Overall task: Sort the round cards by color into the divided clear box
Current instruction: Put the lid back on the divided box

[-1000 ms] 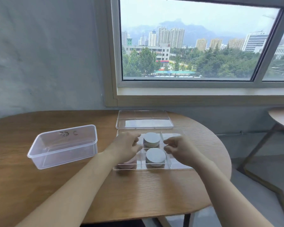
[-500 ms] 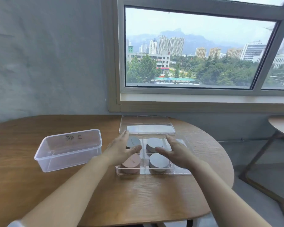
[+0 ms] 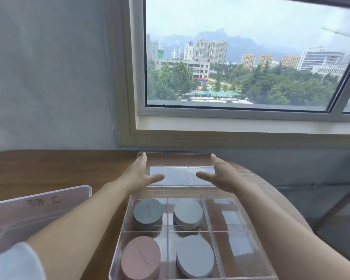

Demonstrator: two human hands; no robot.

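I see both hands stretched out past the divided clear plastic box (image 3: 230,249), which sits on the brown wooden worktop (image 3: 55,170) close to me. The left hand (image 3: 138,175) is open, with straight fingers and the thumb pointing in to the middle. The right hand (image 3: 218,175) is open in the same way, its thumb pointing at the left one. Between the two hands lies a flat clear plastic lid (image 3: 178,175), just behind the box. The left hand is at the lid's left edge and the right hand is at its right edge. I cannot tell if the fingers touch the lid or only hang just above it.

The round cards sit in the box in four piles, each in its own part. There is a dark grey pile of round cards (image 3: 148,212) in the far left part. A pale grey pile (image 3: 188,211) is in the far middle part. A pink pile (image 3: 140,257) is in the near left part, and a blue-grey pile (image 3: 195,256) is in the near middle part.

To the left of the box stands a clear plastic tub (image 3: 38,215) with dark writing on its side. A white sleeve (image 3: 14,261) shows on the left arm. Behind the worktop are a grey wall (image 3: 49,77) and a big window (image 3: 240,57) with trees and tall buildings outside.
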